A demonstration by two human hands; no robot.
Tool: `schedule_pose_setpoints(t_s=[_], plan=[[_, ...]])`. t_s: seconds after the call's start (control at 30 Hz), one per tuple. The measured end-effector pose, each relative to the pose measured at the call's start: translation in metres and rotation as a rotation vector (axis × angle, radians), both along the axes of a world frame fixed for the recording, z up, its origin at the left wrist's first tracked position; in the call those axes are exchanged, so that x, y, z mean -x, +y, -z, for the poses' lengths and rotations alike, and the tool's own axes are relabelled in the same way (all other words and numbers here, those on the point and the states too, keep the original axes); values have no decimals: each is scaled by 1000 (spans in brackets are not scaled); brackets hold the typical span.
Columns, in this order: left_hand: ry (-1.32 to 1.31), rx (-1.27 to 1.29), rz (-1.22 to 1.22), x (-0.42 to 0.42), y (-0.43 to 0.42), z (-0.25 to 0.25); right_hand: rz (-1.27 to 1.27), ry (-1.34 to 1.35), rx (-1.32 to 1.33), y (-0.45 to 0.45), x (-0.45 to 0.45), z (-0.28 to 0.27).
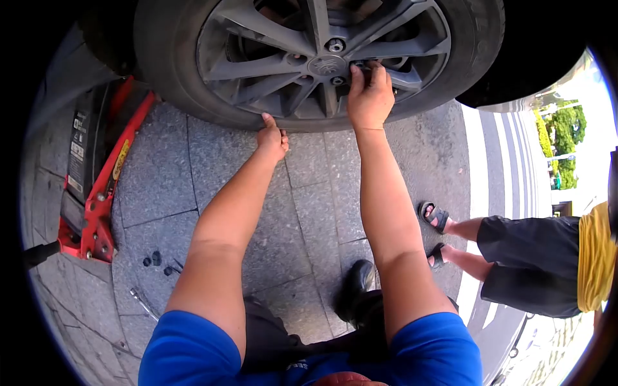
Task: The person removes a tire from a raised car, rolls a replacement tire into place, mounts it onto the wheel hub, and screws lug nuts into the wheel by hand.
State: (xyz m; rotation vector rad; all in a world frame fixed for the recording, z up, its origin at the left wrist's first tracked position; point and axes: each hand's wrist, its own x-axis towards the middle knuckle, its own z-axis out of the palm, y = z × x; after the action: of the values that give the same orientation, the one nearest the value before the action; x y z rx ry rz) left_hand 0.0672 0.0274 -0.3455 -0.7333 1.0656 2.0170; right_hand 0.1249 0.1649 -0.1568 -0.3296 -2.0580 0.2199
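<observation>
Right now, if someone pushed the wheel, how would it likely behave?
The wheel would probably feel heavy, given its thick tyre and broad, metal-looking spokes. It seems unlikely to slip straight off, since nuts show around its centre. Its round shape suggests it could turn if pushed along the edge, unless something holds it.

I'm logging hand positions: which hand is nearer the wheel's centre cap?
The right hand, beside the centre cap; the left hand is by the lower edge of the tyre.
</observation>
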Motion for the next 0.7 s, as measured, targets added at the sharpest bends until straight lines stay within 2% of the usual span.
schedule_pose_setpoints(t_s=[0.1,0.2,0.23,0.27,0.47,0.57,0.63,0.7], plan=[[-3,-17,23,0,-4,3,67,-126,43,2,1,-1],[15,21,30,4,-2,4,-103,49,108,-1,0,5],[13,26,49,6,-4,7,-87,-15,-30,1,-1,6],[8,37,66,5,-4,10,-91,-17,-43,4,1,9],[25,59,46,3,-5,4,-152,78,-22,6,9,13],[18,77,38,0,-7,0,-20,13,93,3,6,11],[17,84,29,2,-7,-3,-121,97,164,0,5,11],[21,107,36,1,-7,-5,-115,60,93,3,4,11]])
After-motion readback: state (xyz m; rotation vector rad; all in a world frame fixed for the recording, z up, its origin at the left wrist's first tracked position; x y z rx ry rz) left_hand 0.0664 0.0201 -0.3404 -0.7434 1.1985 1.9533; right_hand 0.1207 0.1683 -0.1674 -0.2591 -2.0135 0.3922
